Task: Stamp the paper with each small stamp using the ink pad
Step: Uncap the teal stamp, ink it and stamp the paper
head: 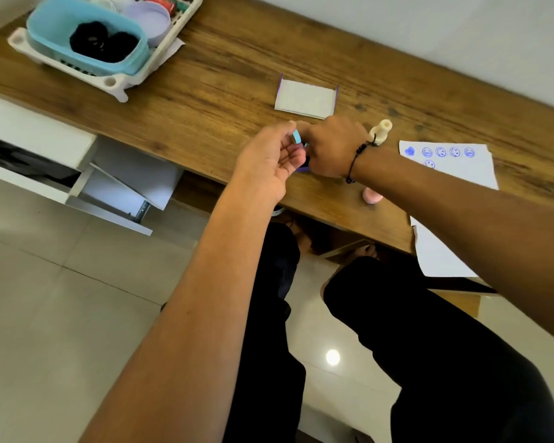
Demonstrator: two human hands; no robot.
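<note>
My left hand (269, 161) pinches a small light-blue stamp (296, 136) just above the desk's front edge. My right hand (330, 150) meets it from the right, knuckles up. Its fingers curl around a dark, purple-edged ink pad (303, 168), which is mostly hidden under the hand. A cream stamp (381, 131) stands upright behind my right wrist. A pink stamp (372, 196) rests near the desk edge below that wrist. The white paper (461, 174) lies to the right, with a blue heart and several blue smiley prints along its top.
A white, purple-edged box tray (304, 99) lies on the wooden desk (224, 91) behind my hands. At the back left a white rack (115, 83) holds a blue tub (87, 36). A white drawer (77, 183) hangs open at the left.
</note>
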